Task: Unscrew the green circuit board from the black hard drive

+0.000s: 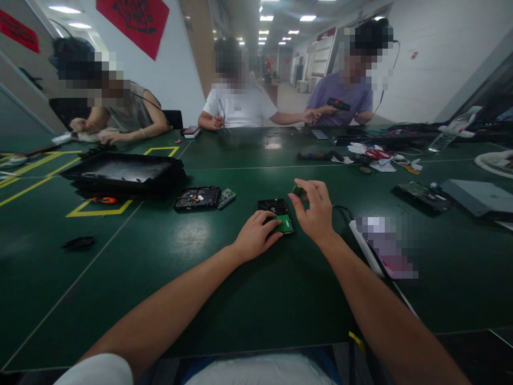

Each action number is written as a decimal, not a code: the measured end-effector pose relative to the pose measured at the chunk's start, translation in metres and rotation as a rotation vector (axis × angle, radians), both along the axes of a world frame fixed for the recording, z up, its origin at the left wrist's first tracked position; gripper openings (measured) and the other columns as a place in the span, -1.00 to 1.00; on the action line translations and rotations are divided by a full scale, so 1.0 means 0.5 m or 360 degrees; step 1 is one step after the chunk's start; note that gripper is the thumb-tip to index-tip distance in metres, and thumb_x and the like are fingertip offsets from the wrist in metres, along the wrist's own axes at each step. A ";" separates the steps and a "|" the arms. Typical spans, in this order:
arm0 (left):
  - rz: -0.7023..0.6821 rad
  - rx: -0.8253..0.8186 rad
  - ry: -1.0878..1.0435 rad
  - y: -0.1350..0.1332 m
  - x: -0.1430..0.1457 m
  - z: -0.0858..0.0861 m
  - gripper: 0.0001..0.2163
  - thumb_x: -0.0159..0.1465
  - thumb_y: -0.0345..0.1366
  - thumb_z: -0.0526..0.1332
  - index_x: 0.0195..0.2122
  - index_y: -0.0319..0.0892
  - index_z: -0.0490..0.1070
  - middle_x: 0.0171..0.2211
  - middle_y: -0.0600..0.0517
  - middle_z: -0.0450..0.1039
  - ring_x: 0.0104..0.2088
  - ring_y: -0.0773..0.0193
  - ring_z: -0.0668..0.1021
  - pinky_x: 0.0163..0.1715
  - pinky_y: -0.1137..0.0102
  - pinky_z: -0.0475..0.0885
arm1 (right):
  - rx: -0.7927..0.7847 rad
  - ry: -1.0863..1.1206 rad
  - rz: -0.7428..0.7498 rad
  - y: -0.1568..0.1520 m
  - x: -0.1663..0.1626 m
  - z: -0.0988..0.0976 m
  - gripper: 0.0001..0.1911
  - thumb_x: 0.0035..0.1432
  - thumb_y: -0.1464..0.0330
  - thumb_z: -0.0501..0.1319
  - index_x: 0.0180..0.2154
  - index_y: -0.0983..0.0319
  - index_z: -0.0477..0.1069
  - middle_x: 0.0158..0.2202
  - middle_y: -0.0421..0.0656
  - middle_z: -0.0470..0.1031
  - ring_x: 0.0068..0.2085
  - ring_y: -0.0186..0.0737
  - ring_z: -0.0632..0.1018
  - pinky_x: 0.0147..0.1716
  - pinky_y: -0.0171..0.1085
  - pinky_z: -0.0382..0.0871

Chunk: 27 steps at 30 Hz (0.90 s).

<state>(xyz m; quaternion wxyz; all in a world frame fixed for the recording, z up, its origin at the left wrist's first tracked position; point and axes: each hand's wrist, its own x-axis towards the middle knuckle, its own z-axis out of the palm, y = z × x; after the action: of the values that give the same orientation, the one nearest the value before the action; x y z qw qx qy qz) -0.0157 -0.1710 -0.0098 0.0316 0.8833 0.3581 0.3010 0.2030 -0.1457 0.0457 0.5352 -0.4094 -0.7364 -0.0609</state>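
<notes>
A hard drive [273, 206] lies on the table in front of me, its green circuit board [285, 224] facing up. My left hand [256, 236] grips its near end, fingertips on the board and thumb along the near edge. Just above the drive's right side, my right hand [315, 208] pinches a small black and yellow-green screwdriver [297, 189] between thumb and fingers. Its tip is hidden, so I cannot tell whether it touches the drive. Left of these lies another hard drive [197, 198], with a loose circuit board [227, 198] beside it.
Stacked black trays [124, 168] stand at the left. A phone on a white stand [366, 248] lies right of my right hand, with another drive [422, 197] and a grey box [479, 195] beyond. Three people sit across the table; a water bottle [452, 131] is at far right.
</notes>
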 end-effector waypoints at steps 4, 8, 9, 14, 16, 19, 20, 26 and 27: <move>-0.0002 -0.0006 0.0005 0.000 -0.001 0.000 -0.64 0.48 -0.07 0.21 0.17 -0.15 0.51 0.12 -0.21 0.44 0.17 -0.07 0.48 0.17 -0.05 0.51 | 0.0018 -0.0032 0.0073 0.001 0.000 0.002 -0.55 0.50 0.30 0.07 0.35 0.05 0.30 0.15 0.02 0.49 0.14 0.04 0.54 0.14 0.11 0.52; 0.0006 -0.0015 0.0001 0.000 -0.001 -0.001 -0.66 0.47 -0.08 0.22 0.17 -0.11 0.51 0.12 -0.19 0.44 0.17 -0.07 0.48 0.15 -0.06 0.52 | -0.0012 -0.0038 0.0075 0.001 0.001 0.001 -0.54 0.49 0.26 0.11 0.35 0.05 0.30 0.16 0.02 0.50 0.13 0.06 0.55 0.11 0.10 0.55; 0.0006 -0.0016 0.0002 0.000 -0.001 -0.001 -0.66 0.47 -0.08 0.22 0.17 -0.11 0.52 0.12 -0.19 0.44 0.17 -0.07 0.48 0.15 -0.06 0.52 | -0.0014 -0.0032 0.0052 0.000 0.001 0.001 -0.56 0.47 0.24 0.14 0.31 0.06 0.34 0.13 0.02 0.51 0.10 0.05 0.56 0.06 0.08 0.57; 0.0004 -0.0011 0.0004 0.001 -0.001 -0.003 -0.65 0.47 -0.08 0.23 0.17 -0.13 0.51 0.12 -0.20 0.44 0.17 -0.07 0.48 0.17 -0.05 0.50 | -0.0015 -0.0047 0.0047 -0.005 0.000 0.009 -0.60 0.49 0.28 0.10 0.29 0.08 0.37 0.12 0.02 0.53 0.12 0.04 0.57 0.11 0.09 0.55; 0.0005 -0.0009 0.0009 0.002 -0.001 -0.003 -0.64 0.47 -0.08 0.22 0.18 -0.15 0.51 0.12 -0.20 0.44 0.17 -0.07 0.48 0.17 -0.04 0.50 | -0.0016 -0.0065 0.0089 -0.005 0.000 0.010 -0.56 0.51 0.31 0.05 0.34 0.09 0.31 0.19 0.02 0.52 0.19 0.05 0.55 0.19 0.12 0.50; 0.0000 -0.0003 0.0013 0.001 -0.002 -0.002 -0.64 0.47 -0.08 0.22 0.17 -0.15 0.51 0.11 -0.21 0.44 0.17 -0.07 0.48 0.16 -0.03 0.50 | -0.0015 -0.0042 0.0059 -0.002 0.000 0.007 -0.57 0.50 0.28 0.07 0.33 0.10 0.30 0.18 0.03 0.53 0.15 0.06 0.57 0.15 0.12 0.53; -0.0002 -0.0002 0.0013 0.000 -0.002 -0.002 -0.64 0.47 -0.08 0.22 0.17 -0.14 0.51 0.11 -0.21 0.44 0.16 -0.07 0.49 0.16 -0.04 0.51 | -0.0014 -0.0028 0.0041 -0.001 0.000 0.005 -0.58 0.49 0.27 0.10 0.31 0.10 0.32 0.15 0.02 0.54 0.12 0.05 0.58 0.12 0.11 0.55; 0.0003 -0.0007 -0.0011 -0.001 0.000 0.001 -0.66 0.47 -0.09 0.22 0.17 -0.11 0.51 0.11 -0.19 0.44 0.16 -0.08 0.49 0.15 -0.06 0.52 | -0.0018 0.0006 0.0032 -0.002 0.002 0.008 -0.65 0.45 0.23 0.18 0.21 0.07 0.43 0.05 0.00 0.51 0.05 0.04 0.56 0.03 0.06 0.58; 0.0003 -0.0007 -0.0014 -0.001 0.000 0.001 -0.66 0.47 -0.09 0.23 0.17 -0.11 0.51 0.11 -0.19 0.44 0.16 -0.08 0.49 0.15 -0.06 0.52 | -0.0021 -0.0005 0.0045 -0.003 0.003 0.009 -0.65 0.47 0.25 0.15 0.22 0.06 0.42 0.06 0.00 0.51 0.07 0.03 0.56 0.05 0.07 0.57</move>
<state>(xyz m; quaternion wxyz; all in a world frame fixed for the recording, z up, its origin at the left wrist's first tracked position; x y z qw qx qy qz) -0.0159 -0.1717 -0.0092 0.0349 0.8815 0.3595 0.3040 0.2043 -0.1470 0.0502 0.5321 -0.4024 -0.7433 -0.0493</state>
